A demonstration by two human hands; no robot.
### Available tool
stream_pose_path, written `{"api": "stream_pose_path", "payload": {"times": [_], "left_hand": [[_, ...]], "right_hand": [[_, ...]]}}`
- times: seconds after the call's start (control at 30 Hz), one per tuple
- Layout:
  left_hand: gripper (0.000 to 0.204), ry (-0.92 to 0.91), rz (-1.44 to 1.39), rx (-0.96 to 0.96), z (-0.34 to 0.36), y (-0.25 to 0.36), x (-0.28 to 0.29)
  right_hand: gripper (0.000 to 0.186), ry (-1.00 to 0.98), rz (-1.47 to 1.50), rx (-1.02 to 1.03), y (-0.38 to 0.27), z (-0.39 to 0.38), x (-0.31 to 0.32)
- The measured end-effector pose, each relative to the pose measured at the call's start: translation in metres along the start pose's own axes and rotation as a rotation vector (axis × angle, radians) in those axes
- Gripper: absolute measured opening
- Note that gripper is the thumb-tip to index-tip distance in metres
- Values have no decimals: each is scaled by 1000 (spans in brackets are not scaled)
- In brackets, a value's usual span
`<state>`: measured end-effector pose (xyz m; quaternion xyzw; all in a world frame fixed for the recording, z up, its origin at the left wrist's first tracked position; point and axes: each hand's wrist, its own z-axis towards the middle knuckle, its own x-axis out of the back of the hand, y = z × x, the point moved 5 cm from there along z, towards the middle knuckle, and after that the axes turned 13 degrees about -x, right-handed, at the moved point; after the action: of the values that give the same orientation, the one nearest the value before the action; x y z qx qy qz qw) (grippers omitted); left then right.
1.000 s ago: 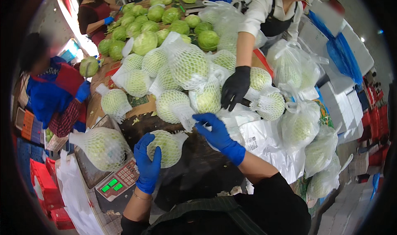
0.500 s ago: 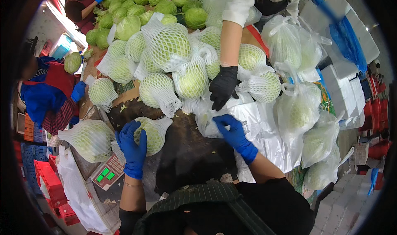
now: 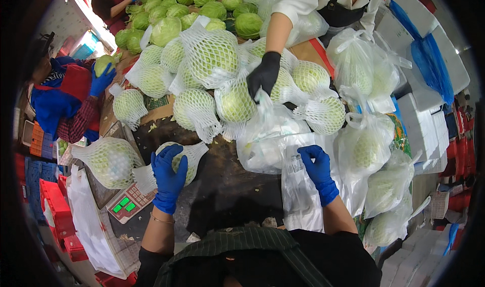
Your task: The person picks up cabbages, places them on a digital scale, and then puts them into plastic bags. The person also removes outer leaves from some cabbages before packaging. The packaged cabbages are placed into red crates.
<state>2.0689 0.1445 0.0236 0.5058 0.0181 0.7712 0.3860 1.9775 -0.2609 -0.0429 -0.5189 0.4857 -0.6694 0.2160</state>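
Note:
My left hand [image 3: 168, 181], in a blue glove, curls around the left side of a pale green cabbage [image 3: 189, 158] in white foam netting. It hides part of that cabbage. My right hand [image 3: 318, 171], also blue-gloved, has its fingers bent together at the upper part of a stack of clear plastic bags [image 3: 303, 206], seeming to pinch the film. Left of it lies a bagged bundle [image 3: 265, 140], its top gripped by a co-worker's black-gloved hand [image 3: 264, 77]. A larger netted cabbage [image 3: 112, 162] rests near a scale [image 3: 132, 201] by my left hand.
Netted cabbages [image 3: 209, 49] are heaped ahead, with bare cabbages [image 3: 166, 30] behind. Bagged cabbages [image 3: 366, 140] line the right side near white foam boxes [image 3: 422, 120]. At the left another person holds a cabbage [image 3: 104, 65]. Red crates [image 3: 56, 206] stand at lower left.
My right hand has moved right, from the bagged bundle to the bag stack. The co-worker's black-gloved hand has lifted the bundle's top. The person at left has raised a hand to a cabbage.

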Motion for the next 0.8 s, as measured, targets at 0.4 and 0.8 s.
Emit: {"api": "stream_pose_path", "payload": {"times": [0.4, 0.8], "left_hand": [[22, 21, -1, 12, 7, 5, 5], [45, -260, -1434, 707, 116, 69, -174]], "right_hand": [[20, -322, -111, 463, -99, 6, -75], [77, -204, -777, -104, -66, 262, -91]]}}
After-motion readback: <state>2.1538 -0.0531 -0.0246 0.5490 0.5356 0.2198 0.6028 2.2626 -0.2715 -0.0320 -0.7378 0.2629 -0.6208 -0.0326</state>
